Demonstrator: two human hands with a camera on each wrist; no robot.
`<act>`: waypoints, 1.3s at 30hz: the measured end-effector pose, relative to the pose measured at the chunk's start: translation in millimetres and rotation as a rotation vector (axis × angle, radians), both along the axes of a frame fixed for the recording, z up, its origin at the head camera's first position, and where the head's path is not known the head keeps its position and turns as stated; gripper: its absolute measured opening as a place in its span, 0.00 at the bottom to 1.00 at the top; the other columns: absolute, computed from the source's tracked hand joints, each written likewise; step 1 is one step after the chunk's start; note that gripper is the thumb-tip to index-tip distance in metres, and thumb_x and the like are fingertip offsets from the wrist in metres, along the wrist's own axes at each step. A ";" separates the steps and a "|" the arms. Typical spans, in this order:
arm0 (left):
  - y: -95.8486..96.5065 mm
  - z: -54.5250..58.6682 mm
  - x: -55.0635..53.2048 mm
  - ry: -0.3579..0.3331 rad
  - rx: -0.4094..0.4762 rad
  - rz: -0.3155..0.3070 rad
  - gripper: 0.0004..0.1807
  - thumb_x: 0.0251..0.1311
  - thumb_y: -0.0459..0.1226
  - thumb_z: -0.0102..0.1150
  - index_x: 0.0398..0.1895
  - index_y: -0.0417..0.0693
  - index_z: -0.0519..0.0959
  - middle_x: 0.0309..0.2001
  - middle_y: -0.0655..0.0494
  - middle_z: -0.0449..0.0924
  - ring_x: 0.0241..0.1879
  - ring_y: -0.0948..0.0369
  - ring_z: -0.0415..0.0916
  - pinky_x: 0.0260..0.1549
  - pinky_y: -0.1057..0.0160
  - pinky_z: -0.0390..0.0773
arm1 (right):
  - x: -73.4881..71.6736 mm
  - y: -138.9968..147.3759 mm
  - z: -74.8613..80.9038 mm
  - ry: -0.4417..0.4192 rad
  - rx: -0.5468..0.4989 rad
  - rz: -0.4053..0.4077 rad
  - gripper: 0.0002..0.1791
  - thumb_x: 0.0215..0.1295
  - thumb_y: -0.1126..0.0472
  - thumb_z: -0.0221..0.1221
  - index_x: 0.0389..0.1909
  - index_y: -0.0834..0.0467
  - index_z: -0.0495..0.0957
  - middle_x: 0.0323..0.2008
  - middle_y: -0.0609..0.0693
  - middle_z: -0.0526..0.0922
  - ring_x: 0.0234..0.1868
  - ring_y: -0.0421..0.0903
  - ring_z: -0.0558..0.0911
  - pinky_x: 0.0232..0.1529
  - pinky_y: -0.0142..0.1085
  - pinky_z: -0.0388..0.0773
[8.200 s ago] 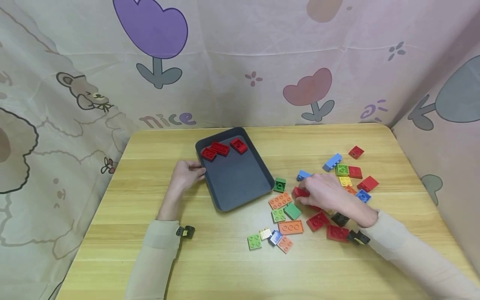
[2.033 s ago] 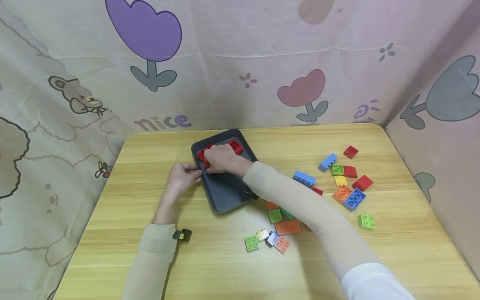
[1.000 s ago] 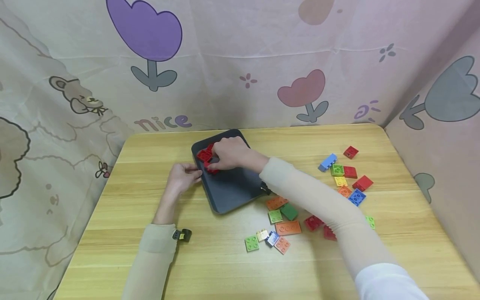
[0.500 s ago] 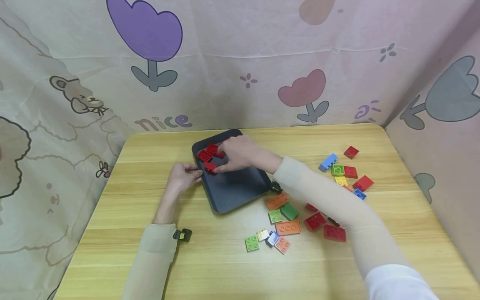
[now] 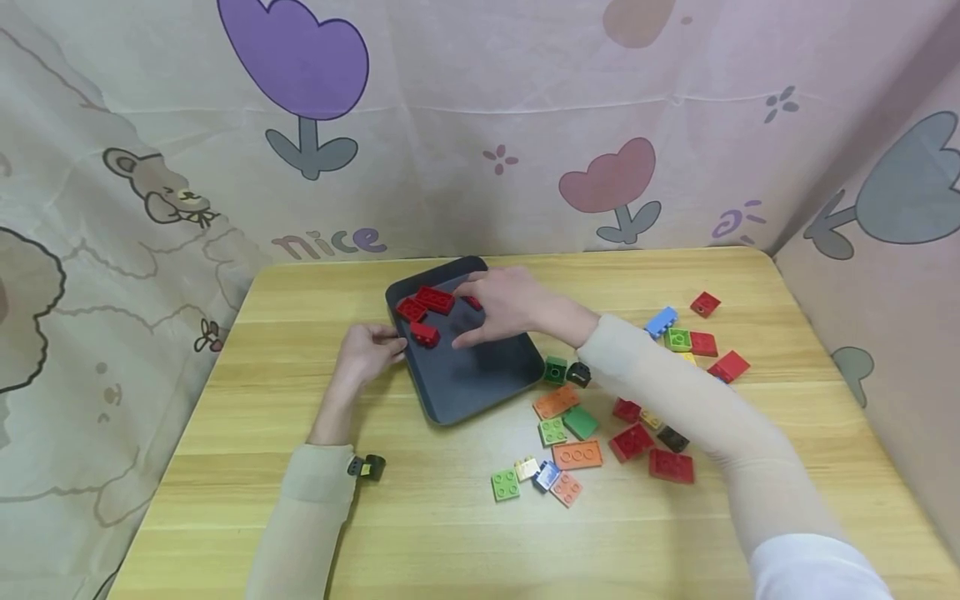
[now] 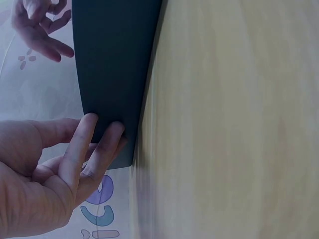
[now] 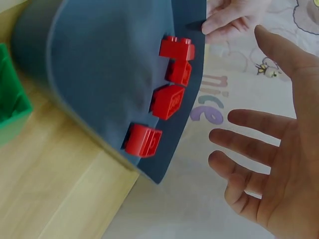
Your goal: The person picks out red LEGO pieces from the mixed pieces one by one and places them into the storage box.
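The dark blue-grey rectangular plastic tray (image 5: 487, 371) looks smooth and mostly matt, just a soft sheen on it. Small red rectangular studded plastic bricks (image 5: 435, 300) inside are way shinier, properly glossy hard plastic. Pale yellow-brown wood-grain tabletop (image 5: 420, 525) seems smooth with a faint satin glare. White printed cloth backdrop (image 5: 450, 183) is matt and a bit creased. Beige sleeves (image 5: 303, 500) are soft matt fabric, maybe knit, hard to tell at this resolution.

At the centre of the head view, the right hand (image 5: 508, 303) partly covers a red brick (image 5: 472, 302); the right wrist view's left edge cuts off a green brick (image 7: 11, 97)
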State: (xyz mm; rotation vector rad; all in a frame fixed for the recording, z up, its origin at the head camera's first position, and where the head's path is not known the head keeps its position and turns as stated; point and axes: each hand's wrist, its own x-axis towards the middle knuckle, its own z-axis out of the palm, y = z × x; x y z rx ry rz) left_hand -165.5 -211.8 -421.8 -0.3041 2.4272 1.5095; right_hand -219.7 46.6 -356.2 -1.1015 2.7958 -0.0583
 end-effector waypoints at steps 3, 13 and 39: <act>0.2 0.1 0.3 0.005 0.006 -0.003 0.20 0.73 0.29 0.59 0.63 0.22 0.77 0.58 0.25 0.82 0.39 0.64 0.87 0.38 0.76 0.89 | 0.9 8.5 1.3 -0.004 -0.005 -0.020 0.50 0.55 0.18 0.61 0.72 0.45 0.77 0.71 0.51 0.80 0.64 0.51 0.83 0.41 0.40 0.89; 1.5 1.7 -0.1 0.002 0.020 0.009 0.20 0.73 0.29 0.61 0.63 0.23 0.77 0.59 0.25 0.82 0.39 0.65 0.86 0.39 0.75 0.90 | 10.5 40.0 3.5 0.039 -0.036 -0.054 0.49 0.53 0.17 0.62 0.70 0.43 0.79 0.65 0.50 0.84 0.56 0.52 0.86 0.39 0.42 0.86; -0.6 0.2 -0.5 -0.007 -0.003 -0.001 0.21 0.73 0.29 0.60 0.63 0.23 0.77 0.58 0.26 0.82 0.37 0.66 0.86 0.39 0.74 0.90 | 46.1 118.8 -5.8 0.049 -0.123 -0.146 0.49 0.52 0.20 0.67 0.69 0.47 0.80 0.61 0.55 0.87 0.56 0.56 0.88 0.17 0.31 0.69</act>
